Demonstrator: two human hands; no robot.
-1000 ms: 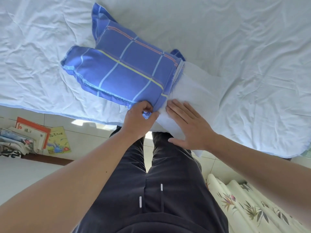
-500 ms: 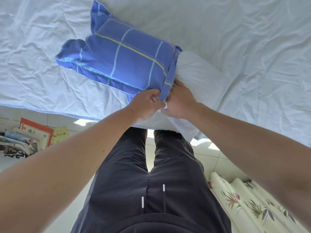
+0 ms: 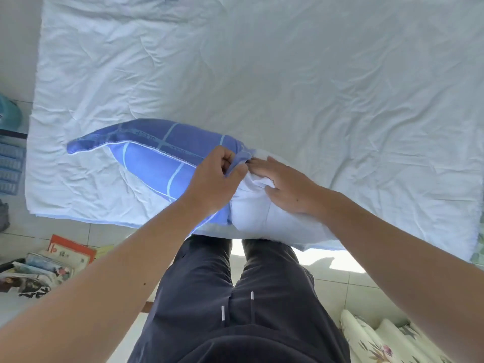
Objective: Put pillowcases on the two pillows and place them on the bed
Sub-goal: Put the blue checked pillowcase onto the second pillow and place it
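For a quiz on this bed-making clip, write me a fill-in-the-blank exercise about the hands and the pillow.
1. The left hand pinches the open edge of the blue checked fabric ____.
2. The right hand lies on the bare ____ pillow.
3. The pillow rests on the wrinkled pale bed sheet, near its ____ edge.

Missing words: pillowcase; white; near

Your left hand [image 3: 212,179] grips a blue pillowcase [image 3: 157,155] crossed by pale blue grid lines, its border a darker blue. Just right of that grip, under your right hand [image 3: 285,187], the pillow [image 3: 256,216] is plain white. Beyond the grip, the bed sheet [image 3: 262,74] is white. Below it, your trousers [image 3: 235,310] are dark navy with white drawstring tips.
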